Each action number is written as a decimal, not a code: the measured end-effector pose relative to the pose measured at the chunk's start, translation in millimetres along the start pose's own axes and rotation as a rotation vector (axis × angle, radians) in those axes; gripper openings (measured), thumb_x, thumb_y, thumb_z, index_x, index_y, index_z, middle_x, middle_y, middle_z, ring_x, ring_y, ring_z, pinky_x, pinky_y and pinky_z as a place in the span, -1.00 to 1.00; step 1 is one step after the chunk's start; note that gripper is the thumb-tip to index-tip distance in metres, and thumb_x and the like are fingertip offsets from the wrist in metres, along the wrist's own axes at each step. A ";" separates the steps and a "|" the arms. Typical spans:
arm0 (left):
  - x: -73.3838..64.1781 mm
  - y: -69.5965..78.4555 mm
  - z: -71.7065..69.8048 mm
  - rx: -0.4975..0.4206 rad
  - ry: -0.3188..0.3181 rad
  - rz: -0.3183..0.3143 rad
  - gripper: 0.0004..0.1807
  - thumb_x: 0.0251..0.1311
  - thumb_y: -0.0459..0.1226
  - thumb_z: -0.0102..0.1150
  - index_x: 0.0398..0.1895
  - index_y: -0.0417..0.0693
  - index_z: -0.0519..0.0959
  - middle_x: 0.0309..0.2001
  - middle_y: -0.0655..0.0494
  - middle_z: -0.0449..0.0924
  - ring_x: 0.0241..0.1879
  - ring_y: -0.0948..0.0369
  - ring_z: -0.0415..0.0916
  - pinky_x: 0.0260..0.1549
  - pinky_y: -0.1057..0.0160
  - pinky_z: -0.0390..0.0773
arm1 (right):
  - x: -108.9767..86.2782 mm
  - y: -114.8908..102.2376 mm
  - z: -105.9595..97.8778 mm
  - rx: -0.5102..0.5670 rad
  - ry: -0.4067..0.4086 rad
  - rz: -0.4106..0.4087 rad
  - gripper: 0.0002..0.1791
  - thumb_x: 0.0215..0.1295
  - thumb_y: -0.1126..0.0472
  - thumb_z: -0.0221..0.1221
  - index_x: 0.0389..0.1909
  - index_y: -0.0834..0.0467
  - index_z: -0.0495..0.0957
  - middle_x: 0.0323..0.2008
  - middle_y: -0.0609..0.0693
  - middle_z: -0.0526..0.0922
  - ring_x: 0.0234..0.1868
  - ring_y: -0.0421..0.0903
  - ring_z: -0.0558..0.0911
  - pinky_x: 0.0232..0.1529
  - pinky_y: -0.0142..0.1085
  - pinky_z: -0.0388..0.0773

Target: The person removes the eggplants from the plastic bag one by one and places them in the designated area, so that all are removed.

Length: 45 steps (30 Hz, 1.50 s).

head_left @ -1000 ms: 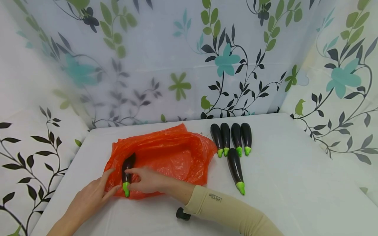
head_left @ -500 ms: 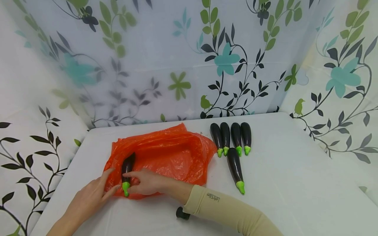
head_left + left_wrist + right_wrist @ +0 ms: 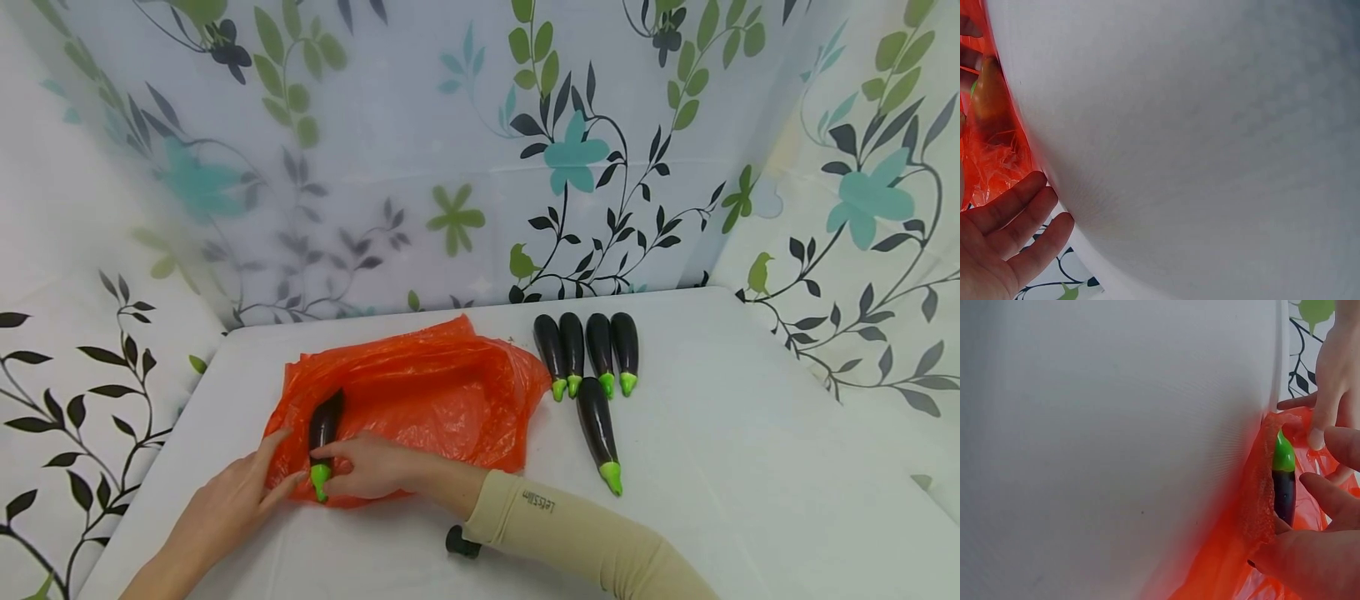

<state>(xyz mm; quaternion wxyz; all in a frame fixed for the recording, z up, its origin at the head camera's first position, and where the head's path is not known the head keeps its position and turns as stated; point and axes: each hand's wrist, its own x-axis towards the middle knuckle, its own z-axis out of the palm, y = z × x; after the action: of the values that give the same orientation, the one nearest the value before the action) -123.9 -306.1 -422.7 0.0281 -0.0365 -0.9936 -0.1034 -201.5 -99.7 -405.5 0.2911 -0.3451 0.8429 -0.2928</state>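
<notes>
In the head view an eggplant (image 3: 324, 425) with a green stem end lies in the left part of a crumpled red plastic bag (image 3: 450, 408). My right hand (image 3: 372, 467) reaches over the bag, its index finger across the eggplant and its thumb beside the green end. The right wrist view shows the same eggplant (image 3: 1284, 490) between thumb and fingers; how firmly they hold it cannot be seen. My left hand (image 3: 228, 504) lies at the bag's left edge, thumb and index spread. Straight fingers (image 3: 1029, 219) of that hand show in the left wrist view.
Several eggplants (image 3: 587, 354) lie in a row to the right of the bag, and one single eggplant (image 3: 597, 433) lies in front of them. A small black object (image 3: 462, 542) sits by the right sleeve. Patterned curtains (image 3: 480, 150) border the white table (image 3: 735, 467).
My right index finger has slid slightly along the eggplant toward its green end. The eggplant, the bag and my left hand stay nearly still.
</notes>
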 end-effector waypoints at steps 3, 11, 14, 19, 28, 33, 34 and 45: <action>-0.2 -0.4 0.6 -0.001 0.003 0.001 -0.21 0.23 0.16 0.19 0.32 -0.14 0.20 -0.10 -0.26 0.60 -0.20 -0.18 0.58 -0.36 -0.22 0.60 | 1.3 -2.0 -0.3 -0.001 0.000 -0.006 -0.41 0.28 0.00 0.25 0.34 -0.29 0.39 0.01 -0.26 0.53 -0.05 -0.33 0.41 -0.04 -0.35 0.50; -0.4 -0.4 1.5 -0.005 0.024 0.006 -0.23 0.23 0.15 0.19 0.31 -0.12 0.21 -0.17 -0.21 0.61 -0.25 -0.15 0.58 -0.41 -0.20 0.60 | 8.7 -8.8 2.0 -0.026 0.048 0.014 -0.38 0.29 -0.01 0.24 0.37 -0.28 0.35 -0.05 -0.24 0.53 -0.08 -0.31 0.39 -0.15 -0.40 0.49; -0.3 -0.2 1.2 -0.001 0.019 0.001 -0.23 0.23 0.16 0.18 0.31 -0.11 0.21 -0.18 -0.21 0.61 -0.25 -0.15 0.58 -0.41 -0.20 0.59 | 12.1 -10.1 3.6 -0.027 0.064 0.035 -0.38 0.28 -0.01 0.26 0.36 -0.30 0.36 -0.02 -0.25 0.53 -0.06 -0.31 0.40 -0.14 -0.39 0.50; -0.1 -0.2 1.0 0.000 0.017 0.003 -0.24 0.24 0.14 0.19 0.30 -0.12 0.22 -0.23 -0.21 0.61 -0.27 -0.13 0.59 -0.42 -0.19 0.60 | 14.8 -10.9 5.4 -0.035 0.066 0.054 -0.40 0.28 -0.01 0.26 0.34 -0.34 0.38 -0.04 -0.27 0.54 -0.05 -0.31 0.38 -0.12 -0.37 0.49; 0.9 -0.3 0.2 -0.002 0.002 -0.005 -0.22 0.23 0.16 0.18 0.31 -0.13 0.21 -0.21 -0.23 0.61 -0.26 -0.13 0.59 -0.40 -0.20 0.60 | 16.0 -13.3 6.8 -0.078 0.068 0.076 -0.44 0.29 -0.03 0.25 0.31 -0.38 0.40 -0.07 -0.29 0.54 -0.06 -0.32 0.37 -0.12 -0.37 0.48; 0.5 -0.1 0.7 -0.002 0.007 0.000 -0.22 0.23 0.16 0.18 0.31 -0.13 0.21 -0.20 -0.22 0.61 -0.26 -0.13 0.59 -0.42 -0.20 0.60 | 17.2 -11.5 8.2 -0.040 0.081 0.085 -0.45 0.28 -0.02 0.26 0.29 -0.36 0.43 0.00 -0.28 0.54 -0.03 -0.30 0.38 -0.09 -0.36 0.48; 0.5 -0.1 0.7 -0.001 0.006 -0.001 -0.22 0.23 0.17 0.17 0.31 -0.14 0.21 -0.19 -0.22 0.61 -0.25 -0.14 0.58 -0.41 -0.20 0.60 | 17.3 -10.7 8.9 -0.009 0.091 0.094 -0.46 0.27 -0.01 0.26 0.28 -0.35 0.45 0.01 -0.28 0.53 -0.04 -0.30 0.38 -0.10 -0.35 0.48; 0.4 1.4 -0.5 0.003 -0.009 -0.003 -0.17 0.22 0.18 0.18 0.33 -0.16 0.18 -0.12 -0.25 0.60 -0.20 -0.18 0.58 -0.32 -0.23 0.60 | 5.9 -1.8 7.2 0.388 0.211 0.112 -0.60 0.31 0.09 0.26 0.17 -0.18 0.58 -0.11 -0.23 0.58 -0.20 -0.25 0.48 -0.26 -0.35 0.56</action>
<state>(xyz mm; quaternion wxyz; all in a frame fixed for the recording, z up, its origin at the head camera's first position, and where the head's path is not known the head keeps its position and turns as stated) -124.2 -304.8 -422.0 0.0235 -0.0357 -0.9939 -0.1017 -199.2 -107.3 -410.8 0.2782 -0.2028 0.8145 -0.4670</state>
